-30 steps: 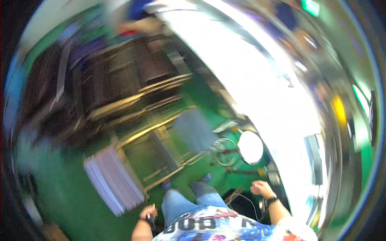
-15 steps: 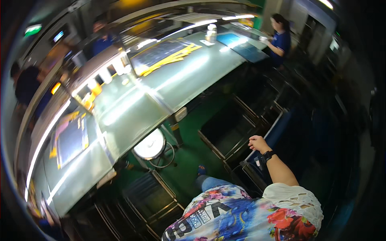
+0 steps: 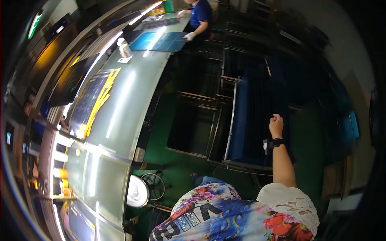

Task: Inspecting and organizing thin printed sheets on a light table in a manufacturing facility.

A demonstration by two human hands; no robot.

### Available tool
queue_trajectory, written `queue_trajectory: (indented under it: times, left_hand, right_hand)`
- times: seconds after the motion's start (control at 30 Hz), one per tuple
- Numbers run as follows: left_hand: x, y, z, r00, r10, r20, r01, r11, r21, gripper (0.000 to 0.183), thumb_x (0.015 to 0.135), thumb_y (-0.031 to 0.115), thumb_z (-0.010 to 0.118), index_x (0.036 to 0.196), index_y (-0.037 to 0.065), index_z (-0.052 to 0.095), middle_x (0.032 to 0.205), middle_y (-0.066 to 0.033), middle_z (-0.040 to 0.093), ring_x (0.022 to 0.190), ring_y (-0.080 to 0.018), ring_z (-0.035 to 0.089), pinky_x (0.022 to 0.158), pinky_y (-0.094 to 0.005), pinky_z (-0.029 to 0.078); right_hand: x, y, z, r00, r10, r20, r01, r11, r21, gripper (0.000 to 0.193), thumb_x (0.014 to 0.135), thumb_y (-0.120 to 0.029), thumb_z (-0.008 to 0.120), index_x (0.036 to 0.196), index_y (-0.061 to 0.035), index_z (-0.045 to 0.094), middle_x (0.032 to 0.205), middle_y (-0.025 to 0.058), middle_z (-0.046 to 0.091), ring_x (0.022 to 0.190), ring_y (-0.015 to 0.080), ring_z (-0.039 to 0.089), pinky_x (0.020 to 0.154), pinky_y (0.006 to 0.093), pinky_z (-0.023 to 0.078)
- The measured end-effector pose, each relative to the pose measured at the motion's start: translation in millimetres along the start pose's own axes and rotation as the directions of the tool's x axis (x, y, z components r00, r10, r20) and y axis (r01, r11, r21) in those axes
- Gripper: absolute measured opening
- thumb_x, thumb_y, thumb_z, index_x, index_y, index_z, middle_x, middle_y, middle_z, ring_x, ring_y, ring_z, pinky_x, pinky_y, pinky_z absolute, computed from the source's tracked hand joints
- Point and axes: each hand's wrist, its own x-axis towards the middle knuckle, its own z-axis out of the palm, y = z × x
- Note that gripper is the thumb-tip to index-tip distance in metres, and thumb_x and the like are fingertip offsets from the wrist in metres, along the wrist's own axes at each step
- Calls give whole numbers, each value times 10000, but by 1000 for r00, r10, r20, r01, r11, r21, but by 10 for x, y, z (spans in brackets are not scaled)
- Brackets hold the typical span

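My right hand [image 3: 276,125] is loosely curled in front of my body, and nothing shows in its fingers. A black band with a small grey piece [image 3: 266,145] sits at the wrist. Beneath and just left of that hand stands a rack [image 3: 232,132] with dark blue sheets [image 3: 243,114] set close together in it. The hand looks apart from the sheets, above them. My left hand is outside the picture.
A long, glass-topped worktable [image 3: 132,92] runs along the left, holding a yellow-edged dark sheet [image 3: 90,102], a white bottle [image 3: 124,47] and a blue panel [image 3: 157,41]. A co-worker [image 3: 200,20] in dark blue touches the panel. A round stool [image 3: 137,192] and dark framed racks [image 3: 193,126] stand nearby.
My view has swung to the right, so the table now lies along the left. My right arm has straightened forward, over the blue rack. The co-worker's gloved hand is now at the blue panel.
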Motion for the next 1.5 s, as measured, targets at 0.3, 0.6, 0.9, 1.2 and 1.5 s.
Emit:
queue_trajectory:
  times: [0.3, 0.6, 0.9, 1.2, 1.5]
  left_hand:
    - [821, 1091, 104, 997, -2, 82, -5, 996, 85, 309, 751, 338, 628, 906, 93, 522, 768, -14, 635, 733, -229, 594, 637, -342, 472]
    - [1337, 1273, 654, 998, 22, 63, -22, 1000, -8, 352, 719, 338, 665, 924, 100, 507, 782, -2, 648, 761, -234, 603, 656, -347, 484]
    - [1439, 733, 235, 993, 109, 41, -107, 993, -59, 334, 806, 296, 555, 1043, 74, 477, 939, -99, 607, 836, -286, 600, 620, -405, 497]
    - [1799, 1896, 1276, 997, 72, 15, -69, 987, -145, 304, 864, 310, 523, 1082, 97, 526, 979, -83, 617, 818, -191, 610, 603, -273, 473]
    - [2001, 2803, 1496, 874, 427, 231, -399, 903, -161, 236, 878, 214, 533, 993, 9, 557, 840, -43, 615, 664, -67, 552, 515, -168, 410]
  right_hand:
    - [-246, 716, -159, 942, 203, 266, -177, 977, -120, 241, 727, -104, 556, 938, -3, 617, 966, 221, 593, 954, 349, 558, 822, 379, 453]
    - [19, 967, 303, 888, 390, 243, -310, 899, -309, 264, 773, -170, 600, 933, 40, 588, 997, 244, 572, 977, 378, 536, 816, 405, 446]
    - [340, 294, -304, 986, 160, 44, -128, 902, -413, 166, 762, -153, 575, 795, 5, 612, 844, 221, 605, 822, 384, 581, 721, 443, 463]
    - [809, -383, -2538, 970, -186, -159, 112, 915, -387, 219, 747, -185, 575, 752, 34, 572, 803, 261, 563, 789, 427, 535, 669, 462, 418]
    - [-265, -1406, -3143, 955, 182, -233, 112, 507, 854, 246, 850, -156, 567, 1051, -21, 525, 965, 53, 563, 815, 145, 548, 733, 270, 441]
